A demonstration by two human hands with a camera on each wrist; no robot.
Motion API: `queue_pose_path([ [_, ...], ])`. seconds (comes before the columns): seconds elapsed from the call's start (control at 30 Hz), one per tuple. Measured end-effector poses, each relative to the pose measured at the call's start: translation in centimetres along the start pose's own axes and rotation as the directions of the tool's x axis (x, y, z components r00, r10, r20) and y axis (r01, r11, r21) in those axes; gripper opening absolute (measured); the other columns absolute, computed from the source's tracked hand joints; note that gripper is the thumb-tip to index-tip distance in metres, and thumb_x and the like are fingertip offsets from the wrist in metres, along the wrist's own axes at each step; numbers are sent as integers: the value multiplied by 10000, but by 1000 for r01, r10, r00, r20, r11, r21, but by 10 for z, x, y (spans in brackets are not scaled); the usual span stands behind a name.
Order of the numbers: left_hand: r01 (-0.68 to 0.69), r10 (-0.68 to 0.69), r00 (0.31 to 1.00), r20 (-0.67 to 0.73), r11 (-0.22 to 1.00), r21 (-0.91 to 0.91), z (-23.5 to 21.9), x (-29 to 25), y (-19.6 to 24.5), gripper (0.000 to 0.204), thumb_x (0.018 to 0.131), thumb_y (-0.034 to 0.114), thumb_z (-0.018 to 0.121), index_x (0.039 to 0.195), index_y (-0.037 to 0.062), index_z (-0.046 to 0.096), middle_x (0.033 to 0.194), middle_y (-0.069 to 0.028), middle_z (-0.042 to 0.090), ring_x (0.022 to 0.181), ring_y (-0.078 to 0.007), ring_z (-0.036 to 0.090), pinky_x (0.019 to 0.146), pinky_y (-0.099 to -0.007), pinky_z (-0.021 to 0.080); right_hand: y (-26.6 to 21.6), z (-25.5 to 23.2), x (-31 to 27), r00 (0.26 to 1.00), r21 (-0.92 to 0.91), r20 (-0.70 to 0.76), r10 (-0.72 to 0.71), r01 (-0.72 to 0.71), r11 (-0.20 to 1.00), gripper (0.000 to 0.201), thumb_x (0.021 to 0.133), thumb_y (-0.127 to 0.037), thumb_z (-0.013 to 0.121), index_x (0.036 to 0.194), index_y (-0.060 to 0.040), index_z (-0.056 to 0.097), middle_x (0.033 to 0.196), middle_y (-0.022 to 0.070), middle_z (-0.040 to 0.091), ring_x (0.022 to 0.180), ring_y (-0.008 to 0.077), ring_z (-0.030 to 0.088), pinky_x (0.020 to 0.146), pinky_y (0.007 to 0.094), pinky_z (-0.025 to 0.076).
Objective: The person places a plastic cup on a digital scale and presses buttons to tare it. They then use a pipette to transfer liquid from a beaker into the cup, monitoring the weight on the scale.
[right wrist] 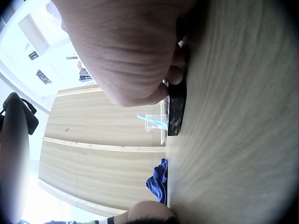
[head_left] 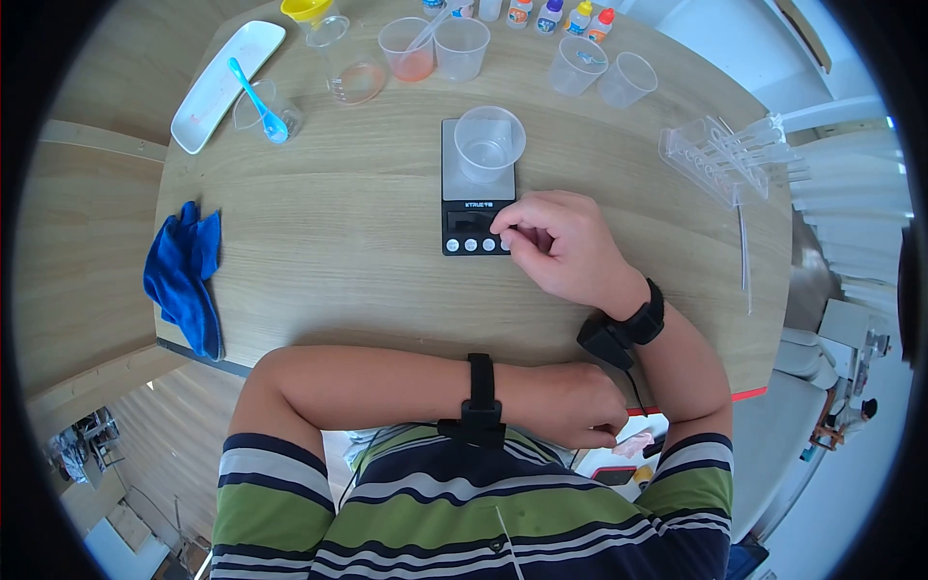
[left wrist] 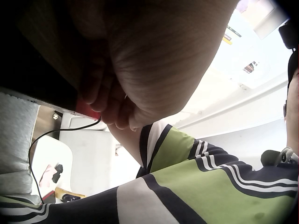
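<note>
A black digital scale (head_left: 448,216) with a grey weighing plate lies on the table, and a clear plastic cup (head_left: 490,145) stands on that plate. My right hand (head_left: 565,242) is at the scale's front right corner, its thumb and forefinger bent over the display and the row of round white buttons. In the right wrist view the fingertips (right wrist: 174,74) come down on top of the scale, partly hidden by the palm. My left hand (head_left: 580,406) hangs at the table's near edge with its fingers loosely curled and holds nothing.
A blue cloth (head_left: 184,275) lies at the left. A white tray (head_left: 217,92) and a tilted cup with a blue spoon (head_left: 259,101) sit back left. Several cups (head_left: 460,53) and small dropper bottles (head_left: 549,16) line the back. A clear rack (head_left: 720,159) stands right.
</note>
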State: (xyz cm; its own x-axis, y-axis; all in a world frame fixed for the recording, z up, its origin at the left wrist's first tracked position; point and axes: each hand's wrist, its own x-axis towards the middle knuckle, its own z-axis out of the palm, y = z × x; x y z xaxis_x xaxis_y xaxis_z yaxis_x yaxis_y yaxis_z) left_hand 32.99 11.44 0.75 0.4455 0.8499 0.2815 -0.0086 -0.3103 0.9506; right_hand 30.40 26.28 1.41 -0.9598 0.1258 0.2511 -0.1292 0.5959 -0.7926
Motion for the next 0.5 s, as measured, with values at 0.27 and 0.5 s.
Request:
queue_pose_path([
  [0.27, -2, 2, 1000, -1, 1000, -6, 0, 1, 0, 146, 966, 150, 746, 993, 14, 791, 897, -168, 743, 845, -387, 717, 787, -499, 560, -1, 0, 0, 1000, 6, -4, 6, -6, 1000, 132, 881, -9, 782, 984, -90, 768, 734, 49, 659, 610, 202, 608, 574, 362, 471],
  [0.5, 6, -6, 1000, 7, 1000, 3, 0, 1, 1, 147, 968, 145, 742, 977, 4, 782, 903, -171, 744, 845, -388, 716, 788, -498, 561, -1, 0, 0, 1000, 14, -3, 7, -7, 1000, 133, 882, -6, 781, 987, -86, 766, 727, 50, 654, 600, 201, 600, 567, 359, 465],
])
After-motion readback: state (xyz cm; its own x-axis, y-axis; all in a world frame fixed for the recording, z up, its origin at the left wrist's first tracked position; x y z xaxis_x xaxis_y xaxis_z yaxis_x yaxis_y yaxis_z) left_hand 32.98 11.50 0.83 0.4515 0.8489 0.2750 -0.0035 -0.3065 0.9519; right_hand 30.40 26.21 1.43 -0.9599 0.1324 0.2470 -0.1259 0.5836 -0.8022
